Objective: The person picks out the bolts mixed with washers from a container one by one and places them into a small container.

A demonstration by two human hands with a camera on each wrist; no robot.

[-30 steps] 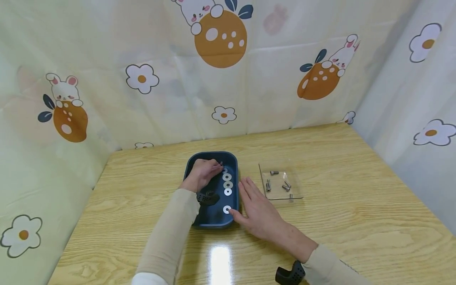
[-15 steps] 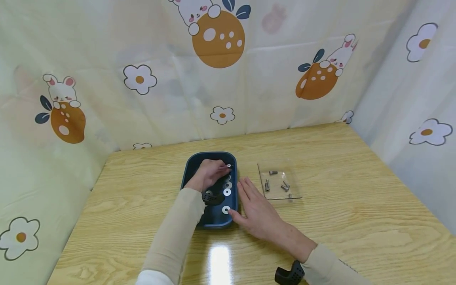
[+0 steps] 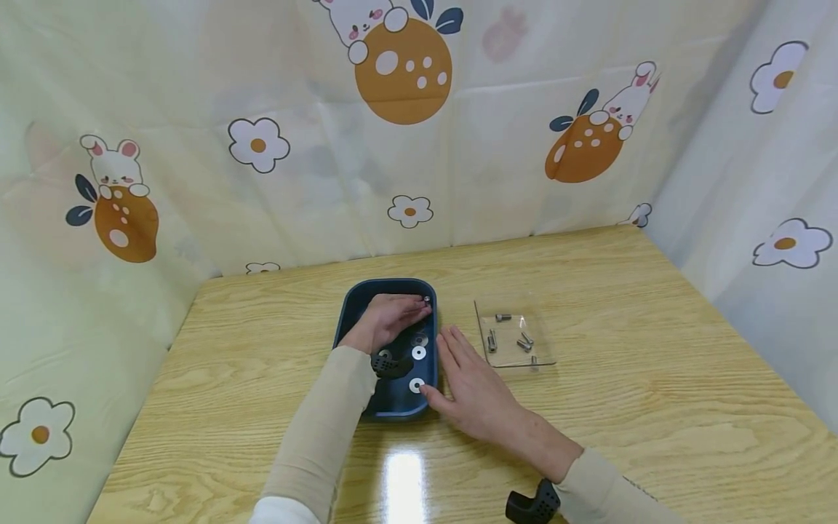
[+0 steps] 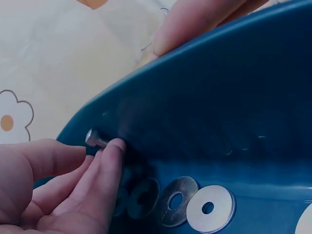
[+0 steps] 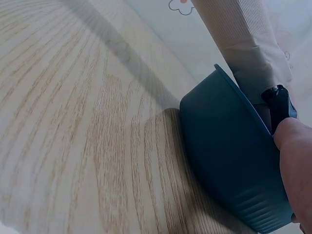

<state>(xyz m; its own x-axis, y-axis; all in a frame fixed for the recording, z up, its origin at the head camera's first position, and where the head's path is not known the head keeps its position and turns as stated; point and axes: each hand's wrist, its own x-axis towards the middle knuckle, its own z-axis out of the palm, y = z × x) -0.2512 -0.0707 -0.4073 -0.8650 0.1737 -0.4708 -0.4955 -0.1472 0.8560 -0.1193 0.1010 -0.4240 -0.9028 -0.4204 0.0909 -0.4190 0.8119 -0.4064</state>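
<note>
A dark blue tray (image 3: 393, 402) holds several flat metal washers (image 3: 414, 354), lined up along its right wall. Inside, near the back right corner, my left hand (image 3: 391, 319) holds a small metal screw (image 4: 92, 138) at its fingertips. The screw's head points up close to the wall in the left wrist view. That hand covers part of the washer row in the head view. My right hand (image 3: 481, 397) lies along the outside of the tray's right wall with straight fingers. Its thumb reaches over the rim, beside the nearest washer (image 3: 412, 386).
Right of the tray stands a clear plastic box (image 3: 507, 364) with several metal screws (image 3: 492, 342) in it. Both stand on a wood-grain table (image 3: 655, 378). A printed curtain (image 3: 497, 182) hangs behind the table and at its sides.
My left hand has moved right inside the tray, and the screw has moved with it toward the back right corner. My right hand has stayed where it was.
</note>
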